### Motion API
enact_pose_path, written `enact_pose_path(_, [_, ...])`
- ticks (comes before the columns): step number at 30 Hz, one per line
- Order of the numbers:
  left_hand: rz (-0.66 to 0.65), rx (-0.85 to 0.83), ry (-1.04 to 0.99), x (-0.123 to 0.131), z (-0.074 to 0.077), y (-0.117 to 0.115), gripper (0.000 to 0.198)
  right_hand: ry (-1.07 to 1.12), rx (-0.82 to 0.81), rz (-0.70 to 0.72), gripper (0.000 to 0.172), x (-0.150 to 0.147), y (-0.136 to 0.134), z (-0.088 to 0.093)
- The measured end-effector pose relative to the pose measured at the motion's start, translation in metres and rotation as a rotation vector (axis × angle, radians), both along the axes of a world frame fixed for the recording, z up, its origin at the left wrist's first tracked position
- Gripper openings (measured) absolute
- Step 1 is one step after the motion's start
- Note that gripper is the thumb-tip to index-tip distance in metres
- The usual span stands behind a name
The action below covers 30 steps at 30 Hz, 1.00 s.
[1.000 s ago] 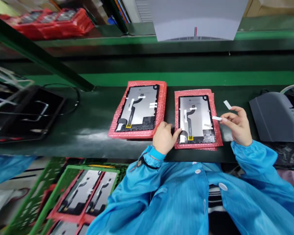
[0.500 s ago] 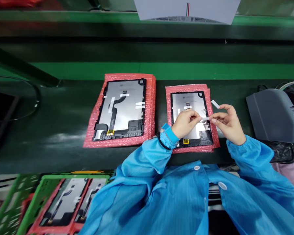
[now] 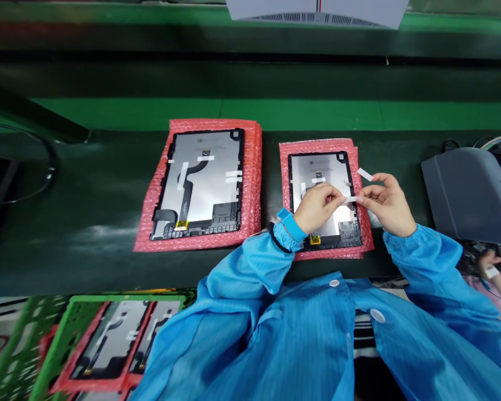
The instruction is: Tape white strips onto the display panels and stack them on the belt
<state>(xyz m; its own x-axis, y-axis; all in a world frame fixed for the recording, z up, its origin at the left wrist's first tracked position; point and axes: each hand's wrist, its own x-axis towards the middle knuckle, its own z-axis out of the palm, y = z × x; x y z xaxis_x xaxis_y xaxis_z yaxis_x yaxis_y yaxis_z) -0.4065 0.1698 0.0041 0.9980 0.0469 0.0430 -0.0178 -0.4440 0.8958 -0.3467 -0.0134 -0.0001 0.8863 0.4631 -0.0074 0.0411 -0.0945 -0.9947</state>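
Note:
Both hands stretch a short strip of white tape (image 3: 350, 199) over the right side of a tablet screen assembly (image 3: 328, 165). My left hand (image 3: 317, 207) pinches the strip's left end between thumb and fingertips. At its right end, my right hand (image 3: 387, 205) pinches it with thumb and a finger. A second white tape piece (image 3: 365, 175) sticks to a raised fingertip of my right hand. Under the assembly lies pink bubble wrap (image 3: 315, 146). White strips and a yellow-ended connector show on its silvery back; my left hand hides part of it.
To the left, another screen assembly (image 3: 217, 192) rests on stacked pink bubble wrap (image 3: 253, 223). A grey machine (image 3: 463, 192) stands at the right. Below the table edge, a green crate (image 3: 121, 298) holds more assemblies. Another person's hand (image 3: 490, 264) shows at the far right.
The strip between my hands looks straighter and flatter; the hands have barely moved. The view has shifted slightly, and another person's hand has come into sight at the right edge.

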Motion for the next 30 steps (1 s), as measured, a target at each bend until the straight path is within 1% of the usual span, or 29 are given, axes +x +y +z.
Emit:
enact_pose_path(5, [0.030,0.079,0.068,0.006,0.001,-0.006,0.017,-0.004,-0.043,-0.050,0.063,0.004,-0.001,-0.003])
enact_pose_path(10, [0.050,0.334,0.086,0.012,0.003,-0.014,0.016,0.007,-0.112,-0.090,0.068,0.008,0.000,-0.012])
enact_pose_path(13, [0.045,0.432,0.112,0.012,0.004,-0.016,0.014,0.012,-0.154,-0.100,0.067,0.008,0.001,-0.016])
enact_pose_path(16, [0.035,0.458,0.142,0.011,0.003,-0.018,0.014,0.014,-0.186,-0.115,0.063,0.008,0.001,-0.017])
enact_pose_path(23, [0.038,0.439,0.160,0.011,0.001,-0.019,0.013,0.007,-0.218,-0.128,0.057,0.010,0.001,-0.019])
enact_pose_path(30, [0.006,0.463,0.193,0.010,0.005,-0.020,0.015,0.006,-0.264,-0.116,0.056,0.010,0.002,-0.018])
